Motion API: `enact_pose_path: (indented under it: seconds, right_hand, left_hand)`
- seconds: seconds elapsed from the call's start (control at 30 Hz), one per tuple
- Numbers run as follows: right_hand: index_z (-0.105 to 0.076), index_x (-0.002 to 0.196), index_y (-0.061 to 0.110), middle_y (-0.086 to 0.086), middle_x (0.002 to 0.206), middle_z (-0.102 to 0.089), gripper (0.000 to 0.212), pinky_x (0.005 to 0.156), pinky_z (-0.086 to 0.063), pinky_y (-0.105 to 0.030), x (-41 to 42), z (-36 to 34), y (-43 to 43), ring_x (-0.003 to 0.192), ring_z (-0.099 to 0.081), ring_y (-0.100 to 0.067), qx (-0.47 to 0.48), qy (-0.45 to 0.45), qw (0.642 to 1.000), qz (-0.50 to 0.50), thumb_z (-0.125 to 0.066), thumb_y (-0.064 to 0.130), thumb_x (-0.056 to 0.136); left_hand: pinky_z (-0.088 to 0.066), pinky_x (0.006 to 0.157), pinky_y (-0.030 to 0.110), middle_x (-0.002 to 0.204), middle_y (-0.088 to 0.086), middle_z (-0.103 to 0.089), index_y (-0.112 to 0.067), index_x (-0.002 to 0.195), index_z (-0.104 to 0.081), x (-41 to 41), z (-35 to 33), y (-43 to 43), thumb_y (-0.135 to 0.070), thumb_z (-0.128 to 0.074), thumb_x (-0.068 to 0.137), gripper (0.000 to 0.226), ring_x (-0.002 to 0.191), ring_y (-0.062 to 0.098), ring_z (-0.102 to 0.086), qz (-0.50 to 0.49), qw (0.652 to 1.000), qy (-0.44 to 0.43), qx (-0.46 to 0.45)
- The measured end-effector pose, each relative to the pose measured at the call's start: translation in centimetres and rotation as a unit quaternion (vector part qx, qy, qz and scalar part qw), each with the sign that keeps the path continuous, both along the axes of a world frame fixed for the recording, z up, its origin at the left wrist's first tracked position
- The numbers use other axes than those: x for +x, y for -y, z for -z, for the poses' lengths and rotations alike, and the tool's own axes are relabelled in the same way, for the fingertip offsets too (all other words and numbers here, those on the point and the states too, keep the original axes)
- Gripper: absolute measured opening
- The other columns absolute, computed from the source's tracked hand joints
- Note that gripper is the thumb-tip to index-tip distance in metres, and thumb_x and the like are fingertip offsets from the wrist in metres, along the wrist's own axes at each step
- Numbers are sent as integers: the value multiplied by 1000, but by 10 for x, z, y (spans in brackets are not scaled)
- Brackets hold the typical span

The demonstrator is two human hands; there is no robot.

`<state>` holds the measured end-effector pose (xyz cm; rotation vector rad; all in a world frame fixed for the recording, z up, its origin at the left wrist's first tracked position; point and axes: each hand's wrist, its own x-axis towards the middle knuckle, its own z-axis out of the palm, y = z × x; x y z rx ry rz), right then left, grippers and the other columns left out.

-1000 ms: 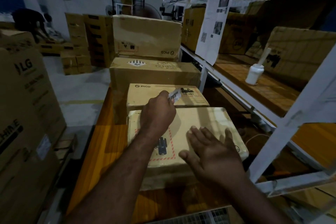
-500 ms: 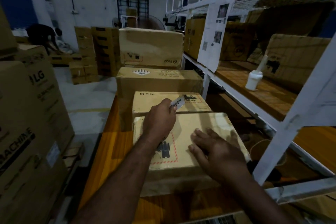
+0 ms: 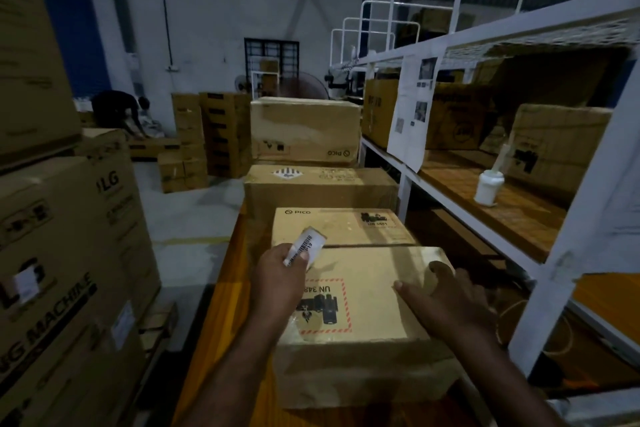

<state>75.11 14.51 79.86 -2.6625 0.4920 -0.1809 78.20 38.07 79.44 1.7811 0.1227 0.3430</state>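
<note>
Since the last look, the right hand [image 3: 450, 295] has slid toward the cardboard box's [image 3: 374, 270] far right corner, fingers spread on top. The left hand [image 3: 280, 274] pinches the barcode label [image 3: 304, 244] between thumb and fingertips, over the far left edge. Label not yet stuck; placing and smoothing are left.

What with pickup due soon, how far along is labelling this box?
Done: the barcode label is pinched in the left hand. In hand: the right hand rests on the box top. Left: sticking it down; the top shows only its printed UN mark.
</note>
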Motion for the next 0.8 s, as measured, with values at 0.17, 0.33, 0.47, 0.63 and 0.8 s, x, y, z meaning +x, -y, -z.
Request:
enact_pose_path:
  seconds: [0.17,0.33,0.47,0.63,0.8]
  right_hand:
    - [-41,135,45,-5,139,-43,83,94,-46,-55,-8,-52,-6,122,-45,-32,-42,51,998,-11,-42,89,65]
    - [-46,133,43,-10,138,-52,98,83,-54,-55,-35,-131,-8,109,-58,-35,-38,216,975,-38,-35,96,51]
    - [-51,133,40,-7,141,-53,96,84,-53,-57,-42,-167,-14,115,-57,-36,-15,299,952,-58,-43,94,53]
    - [-54,133,36,-11,140,-50,77,95,-46,-57,-30,-176,-23,125,-47,-37,-18,389,920,-50,-56,80,70]
    - [-47,135,34,-7,142,-39,65,92,-51,-48,10,-155,-25,125,-43,-30,10,462,885,-63,-70,56,78]
  left_hand:
    - [-61,73,55,81,4,-74,-26,90,-66,-39,-68,-7,-34,-56,98,15,77,24,-74,3,1000,28,-2]
    - [-63,68,47,85,2,-73,-34,94,-64,-78,-150,-21,-29,-57,97,9,72,18,-75,37,994,105,-14]
    - [-63,66,51,81,2,-73,-31,91,-66,-90,-189,-28,-26,-58,97,11,70,18,-75,46,983,176,-18]
    - [-63,63,47,84,-1,-70,-30,95,-63,-79,-204,-30,-25,-58,98,8,71,13,-74,-18,956,293,26]
    - [-61,57,40,93,11,-67,-21,98,-63,-26,-178,-32,-29,-56,99,11,77,23,-70,-90,915,388,71]
